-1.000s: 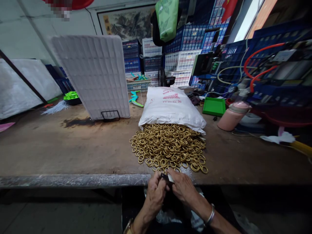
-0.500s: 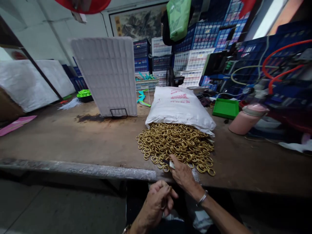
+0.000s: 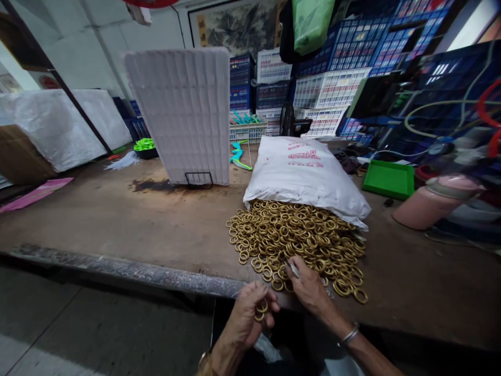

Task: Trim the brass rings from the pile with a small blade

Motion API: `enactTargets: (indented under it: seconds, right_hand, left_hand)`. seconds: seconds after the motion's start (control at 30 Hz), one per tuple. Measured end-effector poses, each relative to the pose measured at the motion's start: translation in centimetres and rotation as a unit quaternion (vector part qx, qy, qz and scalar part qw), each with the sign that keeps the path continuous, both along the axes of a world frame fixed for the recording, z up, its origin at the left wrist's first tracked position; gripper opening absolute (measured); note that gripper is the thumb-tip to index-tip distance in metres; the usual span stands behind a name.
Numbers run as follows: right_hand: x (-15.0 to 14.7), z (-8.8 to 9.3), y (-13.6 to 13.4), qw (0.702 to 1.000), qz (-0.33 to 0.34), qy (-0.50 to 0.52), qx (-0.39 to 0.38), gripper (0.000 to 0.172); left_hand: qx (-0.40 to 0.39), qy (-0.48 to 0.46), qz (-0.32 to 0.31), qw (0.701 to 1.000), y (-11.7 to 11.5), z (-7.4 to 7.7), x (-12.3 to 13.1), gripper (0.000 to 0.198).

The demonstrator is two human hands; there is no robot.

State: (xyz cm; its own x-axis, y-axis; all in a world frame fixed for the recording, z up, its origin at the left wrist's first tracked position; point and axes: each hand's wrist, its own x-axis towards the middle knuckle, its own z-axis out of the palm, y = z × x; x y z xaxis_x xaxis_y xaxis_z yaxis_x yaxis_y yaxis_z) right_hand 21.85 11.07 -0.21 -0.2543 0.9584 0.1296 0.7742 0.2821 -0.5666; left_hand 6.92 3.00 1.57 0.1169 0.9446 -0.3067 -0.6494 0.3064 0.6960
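Note:
A heap of gold-coloured rings [image 3: 289, 235] spills from the mouth of a white sack [image 3: 301, 167] lying on the workbench. My left hand [image 3: 252, 310], at the bench's front edge, is closed around a few gold rings [image 3: 261, 309] that show between thumb and fingers. At the near side of the heap, my right hand [image 3: 311, 284] pinches a small, pale, flat tool [image 3: 293, 269]; its exact kind is unclear, and its far end is hard to make out among the rings.
Left of the sack stands an upright white ribbed panel [image 3: 183, 115] on a wire stand. A green tray [image 3: 389, 179] and a pink bottle [image 3: 430, 201] are at the right. Stacked blue and white crates [image 3: 329, 89] fill the back. The bench's front edge [image 3: 129, 271] runs below.
The camera view has shifted, so the scene sits differently in frame. My left hand has turned, exposing the rings in its grip. My right hand stays at the heap with the small tool.

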Motion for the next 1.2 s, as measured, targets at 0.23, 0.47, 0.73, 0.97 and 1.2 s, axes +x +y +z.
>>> enactTargets:
  seconds: [0.23,0.47,0.73,0.97,1.2]
  right_hand:
    - [-0.1,2.2,-0.9,0.985,0.011,0.160,-0.068,0.023]
    - [-0.2,2.5,-0.9,0.954,-0.013,0.245,-0.174,0.022]
    - [0.4,1.0,-0.4,0.938,-0.047,0.276,-0.206,0.019]
    - [1.2,2.2,-1.0,0.946,-0.074,0.260,-0.179,0.015]
    - [1.8,2.4,-2.4,0.940,-0.092,0.267,-0.190,0.012]
  left_hand:
    - [-0.002,0.178,-0.007,0.984,2.4,0.2,1.4,0.039]
    - [0.060,0.284,-0.006,0.957,3.6,-0.3,2.1,0.027]
    - [0.096,0.327,-0.053,0.939,4.6,-0.1,2.2,0.024]
    - [0.033,0.186,-0.175,0.966,5.6,-0.5,2.6,0.035]
    - [0.056,0.180,-0.234,0.954,5.2,-0.8,2.8,0.036]
